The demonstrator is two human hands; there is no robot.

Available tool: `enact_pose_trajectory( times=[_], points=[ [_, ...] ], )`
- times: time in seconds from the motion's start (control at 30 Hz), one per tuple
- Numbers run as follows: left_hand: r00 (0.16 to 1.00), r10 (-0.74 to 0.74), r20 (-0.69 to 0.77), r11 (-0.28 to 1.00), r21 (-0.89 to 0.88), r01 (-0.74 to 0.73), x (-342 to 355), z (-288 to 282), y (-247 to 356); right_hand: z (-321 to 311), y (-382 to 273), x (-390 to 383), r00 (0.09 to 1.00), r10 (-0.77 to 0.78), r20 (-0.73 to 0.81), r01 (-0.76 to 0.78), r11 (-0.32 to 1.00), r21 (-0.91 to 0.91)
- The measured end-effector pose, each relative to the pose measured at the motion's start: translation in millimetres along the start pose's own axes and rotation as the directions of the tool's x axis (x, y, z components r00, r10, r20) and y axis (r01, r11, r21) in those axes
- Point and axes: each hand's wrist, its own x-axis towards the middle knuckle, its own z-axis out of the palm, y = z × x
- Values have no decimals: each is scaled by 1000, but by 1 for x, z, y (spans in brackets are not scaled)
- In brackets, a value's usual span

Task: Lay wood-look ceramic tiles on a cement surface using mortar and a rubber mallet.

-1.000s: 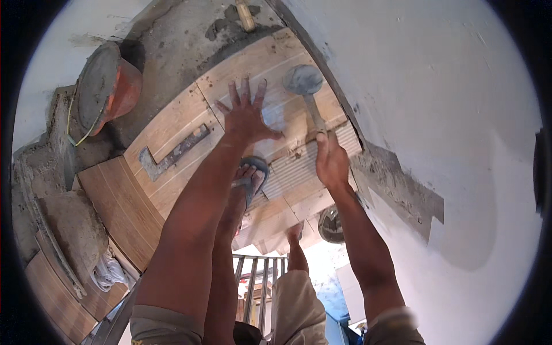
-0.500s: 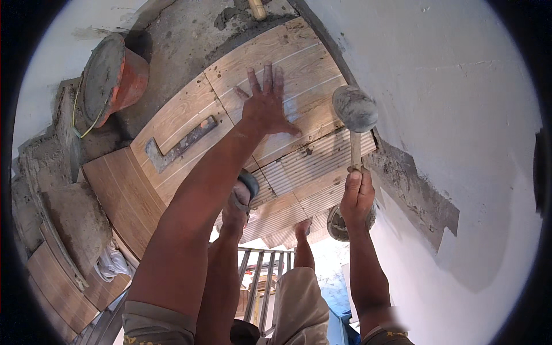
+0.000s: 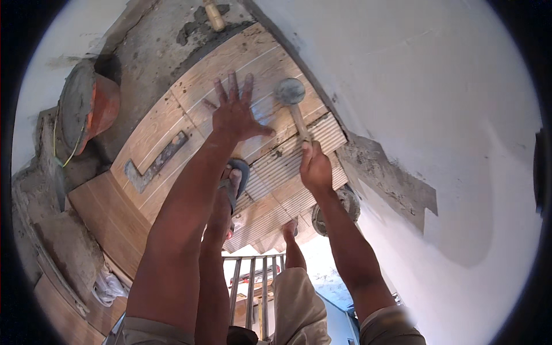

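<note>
My left hand is spread open on a pale wood-look tile with white strips. In my right hand is the handle of a rubber mallet, its grey, dirty head over the same tile, right of my left fingers. Below that tile are ribbed step edgings. A metal square lies on the tiles left of my left forearm. My sandaled foot rests under that forearm, partly hidden.
A red bucket with grey mortar stands at left beside bare concrete steps. A wooden-handled tool lies on mortar at the top. A white wall borders the right. A dirty bucket and a railing are lower down.
The mallet in my right hand swung down and rightward, then back up leftward to beside my left hand. My left hand stays spread on the tile while the whole view has shifted slightly.
</note>
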Motion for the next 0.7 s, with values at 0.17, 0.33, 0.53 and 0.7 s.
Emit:
enact_pose_trajectory(
  times=[0.17,0.33,0.53,0.7],
  points=[
    [1000,-28,7,1000,10,28,2,1,8,9,-14,9,999,-36,-7,37,995,92],
    [998,-56,6,998,3,56,2,-1,8,2,-37,40,999,-44,-33,46,997,65],
    [998,-60,16,998,-16,61,3,-3,6,0,-38,67,998,-69,0,69,997,-23],
    [999,-49,1,998,-31,49,4,-4,17,6,-18,93,996,-90,20,92,985,-149]
  ],
)
